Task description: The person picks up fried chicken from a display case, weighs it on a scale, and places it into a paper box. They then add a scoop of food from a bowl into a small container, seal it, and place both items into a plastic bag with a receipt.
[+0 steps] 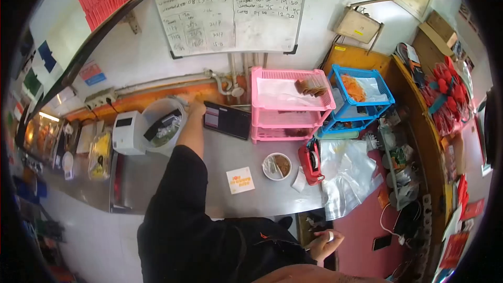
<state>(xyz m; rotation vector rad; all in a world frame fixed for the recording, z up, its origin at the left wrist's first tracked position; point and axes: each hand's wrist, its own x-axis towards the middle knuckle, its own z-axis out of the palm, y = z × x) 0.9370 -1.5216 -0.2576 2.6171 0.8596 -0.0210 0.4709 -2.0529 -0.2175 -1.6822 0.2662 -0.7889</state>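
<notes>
My left hand (196, 106) reaches to the back of the metal counter, between a clear round tub (163, 120) and a dark tablet (227, 120); its fingers are blurred and whatever they touch cannot be made out. Low in the view, my right hand (326, 245) hangs in front of the counter with curled fingers, a small white thing (330, 237) at them. On the counter are a white bowl of brown food (276, 166), a square white card with orange print (240, 180) and a red tape dispenser (311, 162).
Pink stacked trays (292, 104) and blue stacked trays (361, 94) stand at the back. Clear plastic bags (346, 173) lie right of the dispenser. A white printer (128, 133) and a container of yellow food (99, 155) stand left. Above hangs a whiteboard (230, 13).
</notes>
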